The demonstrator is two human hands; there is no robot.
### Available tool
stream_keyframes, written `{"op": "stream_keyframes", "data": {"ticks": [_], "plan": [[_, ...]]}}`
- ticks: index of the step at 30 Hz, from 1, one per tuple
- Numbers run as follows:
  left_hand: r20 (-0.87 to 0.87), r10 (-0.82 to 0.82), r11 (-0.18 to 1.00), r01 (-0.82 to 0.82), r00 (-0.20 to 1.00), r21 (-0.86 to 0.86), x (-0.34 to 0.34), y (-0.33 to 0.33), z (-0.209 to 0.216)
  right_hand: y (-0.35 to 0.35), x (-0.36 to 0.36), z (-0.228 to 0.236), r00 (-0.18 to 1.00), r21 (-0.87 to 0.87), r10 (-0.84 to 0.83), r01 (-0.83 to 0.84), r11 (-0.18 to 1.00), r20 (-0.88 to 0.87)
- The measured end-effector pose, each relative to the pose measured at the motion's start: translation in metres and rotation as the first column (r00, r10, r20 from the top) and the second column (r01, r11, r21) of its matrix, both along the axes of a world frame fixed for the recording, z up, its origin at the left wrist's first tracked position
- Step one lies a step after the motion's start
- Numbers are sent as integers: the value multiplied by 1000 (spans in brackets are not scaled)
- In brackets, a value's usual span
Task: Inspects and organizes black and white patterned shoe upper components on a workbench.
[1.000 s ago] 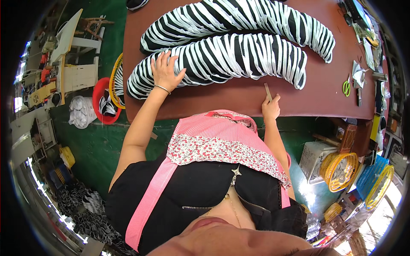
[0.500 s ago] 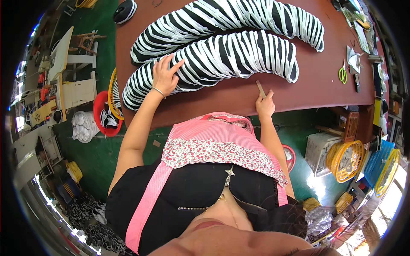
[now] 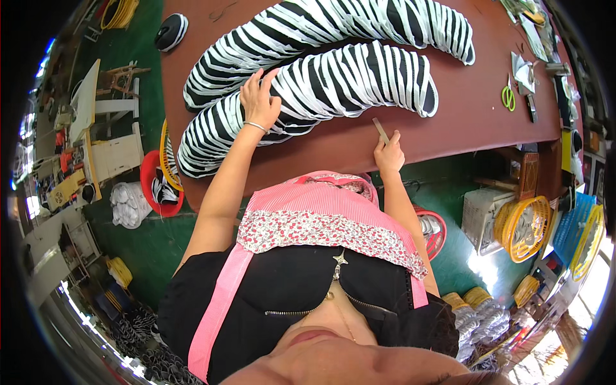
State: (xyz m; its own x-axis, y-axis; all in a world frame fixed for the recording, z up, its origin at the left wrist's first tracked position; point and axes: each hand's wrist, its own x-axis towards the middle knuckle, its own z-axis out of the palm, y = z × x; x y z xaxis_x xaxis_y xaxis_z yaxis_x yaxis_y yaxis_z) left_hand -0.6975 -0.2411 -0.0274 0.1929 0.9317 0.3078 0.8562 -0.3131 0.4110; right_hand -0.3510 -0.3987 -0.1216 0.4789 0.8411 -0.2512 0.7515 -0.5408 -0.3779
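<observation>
Two long curved rows of black pieces with white edges, tightly nested together, lie on the brown-red table [image 3: 475, 112]. My left hand [image 3: 259, 106] rests on the near row [image 3: 346, 83], its fingers stretched out over the left half. Its fingertips reach toward the gap before the far row [image 3: 301, 32]. Closed around a narrow, flat, light-brown strip [image 3: 381, 130], my right hand [image 3: 390, 156] is at the table's near edge, apart from the rows. The strip points up and away; its exact kind is unclear.
A single black piece with white edging [image 3: 171, 33] sits at the far left. Green-handled scissors [image 3: 508, 97] lie at the right, near papers and tools. Beside the table's left edge stands a red basin [image 3: 151, 186]; yellow baskets [image 3: 523, 228] are at the lower right.
My left hand has slid right along the near row. The right hand still holds the strip. The whole view has shifted slightly, with the table appearing farther left.
</observation>
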Motion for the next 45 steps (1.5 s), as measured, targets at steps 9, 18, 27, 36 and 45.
{"op": "stream_keyframes", "data": {"ticks": [9,18,27,36,45], "plan": [[-320,-68,991,100,945,84,0,-3,16,0,5,-4,1000,-27,26,-26,999,-1],[-368,-161,968,218,916,121,11,25,40,0,13,0,994,-2,65,-65,998,-89],[-535,6,997,-49,845,-65,38,18,47,-6,38,-3,938,95,51,-19,995,-344],[-398,124,985,-162,909,-63,31,3,21,7,98,28,645,256,-344,652,714,-682],[-471,-116,975,9,874,-223,49,27,31,131,181,101,587,224,-97,450,865,-803]]}}
